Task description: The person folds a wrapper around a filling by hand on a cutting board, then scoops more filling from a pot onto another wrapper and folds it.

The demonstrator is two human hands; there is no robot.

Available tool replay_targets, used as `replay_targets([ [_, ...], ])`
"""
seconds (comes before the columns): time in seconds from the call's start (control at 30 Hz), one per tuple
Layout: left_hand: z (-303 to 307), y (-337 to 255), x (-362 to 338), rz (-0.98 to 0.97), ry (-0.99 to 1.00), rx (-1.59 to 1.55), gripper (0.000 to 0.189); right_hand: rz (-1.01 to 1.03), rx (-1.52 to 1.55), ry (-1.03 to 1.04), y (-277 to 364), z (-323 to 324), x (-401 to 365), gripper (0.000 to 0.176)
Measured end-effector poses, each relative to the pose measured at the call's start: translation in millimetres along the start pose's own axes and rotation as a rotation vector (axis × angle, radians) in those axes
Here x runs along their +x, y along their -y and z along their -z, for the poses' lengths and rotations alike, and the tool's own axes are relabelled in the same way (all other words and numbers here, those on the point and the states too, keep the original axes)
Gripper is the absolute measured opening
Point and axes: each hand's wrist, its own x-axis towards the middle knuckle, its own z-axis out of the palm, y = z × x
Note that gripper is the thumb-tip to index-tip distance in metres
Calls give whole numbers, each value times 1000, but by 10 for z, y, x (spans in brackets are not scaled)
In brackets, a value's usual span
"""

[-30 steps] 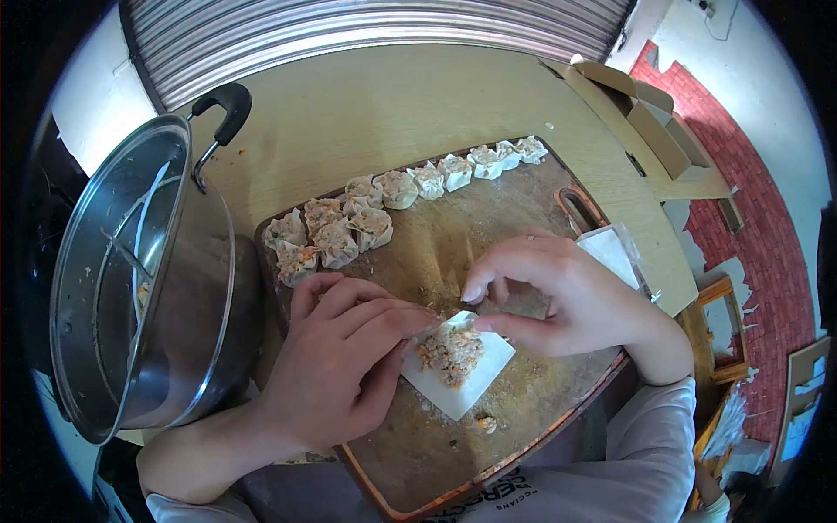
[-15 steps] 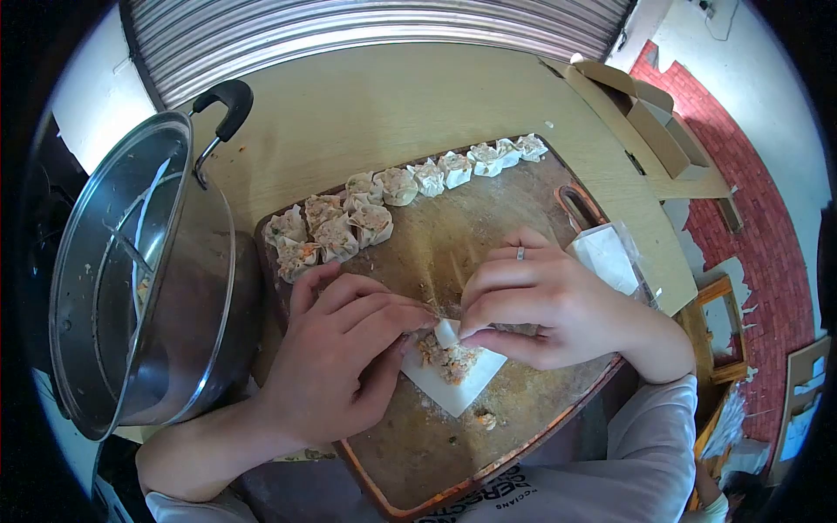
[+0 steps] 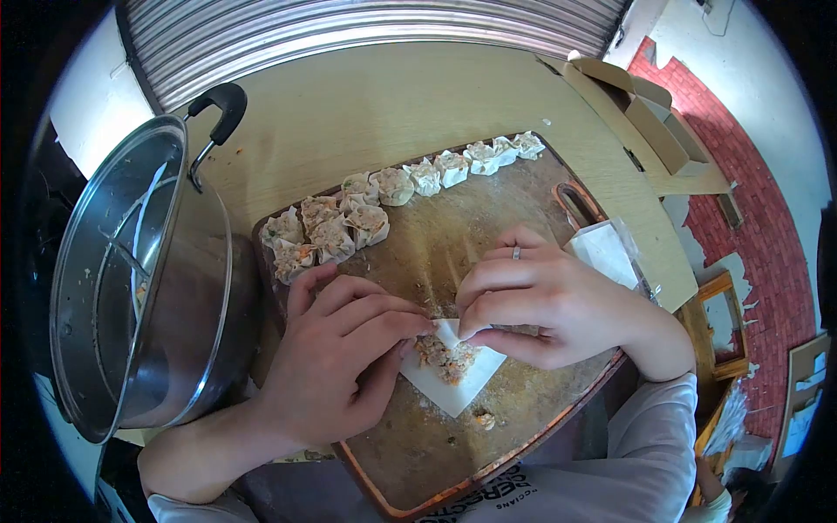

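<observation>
A square white dumpling wrapper (image 3: 462,394) lies on the cutting board (image 3: 532,410) with a mound of minced filling (image 3: 446,359) on it. Its far corner is lifted and pinched between both hands. My left hand (image 3: 340,349) is closed at the thumb and forefinger on the wrapper's far left edge. Opposite it, my right hand (image 3: 532,301), with a ring on one finger, pinches the same raised part from the right. Shaped open-topped dumplings (image 3: 331,237) cluster at the board's far left, with more in a row along the far edge.
A large steel pot (image 3: 200,322) with a black-handled glass lid (image 3: 118,279) stands close on the left. A stack of white wrappers (image 3: 603,253) lies by the board's right handle slot. An open cardboard box (image 3: 663,126) sits at the table's far right. Filling scraps (image 3: 485,421) lie near the wrapper.
Both hands keep their pinch at the wrapper's far corner, with only slight finger movement. The view has shifted very slightly.
</observation>
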Motion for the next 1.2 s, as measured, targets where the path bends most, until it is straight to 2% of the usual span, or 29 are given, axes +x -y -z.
replay_targets([
  [0.4,-1,-15,8,6,18,-3,24,36,20,15,-5,18,-16,9],
  [0.7,-6,-21,16,1,23,4,26,82,0,-11,-26,28,-39,23],
  [0.9,-10,-22,32,17,23,-5,27,113,-50,43,-56,42,-71,32],
  [0.97,-14,-21,24,12,18,-3,30,161,-69,15,-54,41,-65,39],
  [1.1,-3,13,2,-61,27,43,41,141,-107,48,-22,35,-55,36],
  [1.2,14,-2,2,-57,38,37,46,172,-117,-29,53,112,-35,29],
])
